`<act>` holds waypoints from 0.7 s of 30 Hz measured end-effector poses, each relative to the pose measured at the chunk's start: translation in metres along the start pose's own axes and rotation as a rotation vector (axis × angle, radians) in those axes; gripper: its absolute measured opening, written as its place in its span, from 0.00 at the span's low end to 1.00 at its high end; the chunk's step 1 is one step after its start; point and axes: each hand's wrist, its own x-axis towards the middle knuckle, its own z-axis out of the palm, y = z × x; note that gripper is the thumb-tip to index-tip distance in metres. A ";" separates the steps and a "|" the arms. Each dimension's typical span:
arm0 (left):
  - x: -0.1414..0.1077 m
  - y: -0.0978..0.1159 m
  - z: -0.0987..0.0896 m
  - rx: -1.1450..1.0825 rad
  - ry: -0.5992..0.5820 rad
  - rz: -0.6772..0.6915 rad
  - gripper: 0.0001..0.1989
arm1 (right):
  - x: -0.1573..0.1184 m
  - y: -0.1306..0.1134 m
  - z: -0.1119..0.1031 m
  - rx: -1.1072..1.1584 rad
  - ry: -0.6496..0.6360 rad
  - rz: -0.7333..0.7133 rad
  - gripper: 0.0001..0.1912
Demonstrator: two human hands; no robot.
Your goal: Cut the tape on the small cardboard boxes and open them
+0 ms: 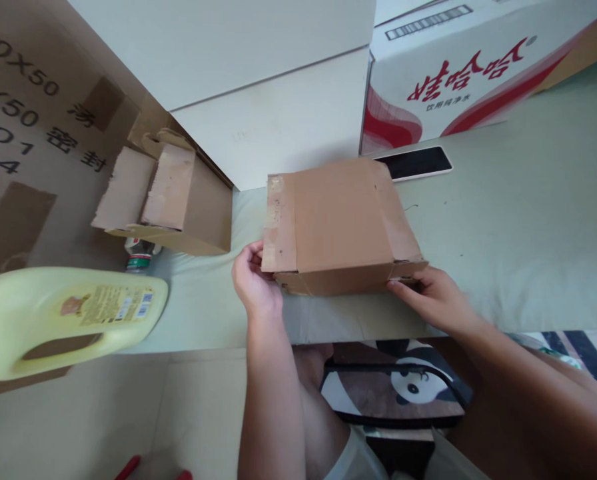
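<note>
A brown cardboard box (336, 213) with a flap along its left side lies on the pale green surface in front of me. My left hand (259, 283) has its fingers curled around the box's left front corner, their tips partly hidden by the flap. At the right front corner, my right hand (431, 297) grips the cardboard between thumb and fingers. The flap's left strip looks torn and rough, with bits of tape on it.
Behind the box stand a white cabinet (298, 120), a phone (418, 162) and a white-and-red carton (438, 87). Left are another cardboard box (206, 207), a small green-capped bottle (138, 257) and a yellow jug (118, 300). The green surface (518, 233) ends just before me.
</note>
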 end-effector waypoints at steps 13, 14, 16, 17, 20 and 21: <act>-0.002 0.001 0.006 -0.037 0.029 -0.023 0.08 | -0.001 0.003 0.001 -0.028 -0.014 -0.008 0.16; -0.002 0.000 0.006 -0.029 0.024 -0.024 0.08 | 0.000 0.004 0.001 -0.032 -0.013 -0.007 0.17; -0.002 -0.002 0.005 -0.021 0.015 -0.027 0.08 | 0.000 0.003 0.001 -0.037 -0.013 -0.009 0.18; -0.002 -0.002 0.005 -0.023 0.005 -0.035 0.08 | 0.000 0.003 0.001 -0.040 -0.015 -0.008 0.18; -0.003 -0.003 0.007 -0.047 -0.007 -0.089 0.09 | 0.000 0.001 0.001 -0.052 -0.027 0.003 0.18; -0.004 -0.002 0.008 -0.060 0.008 -0.111 0.10 | -0.001 0.001 0.001 -0.051 -0.025 0.004 0.17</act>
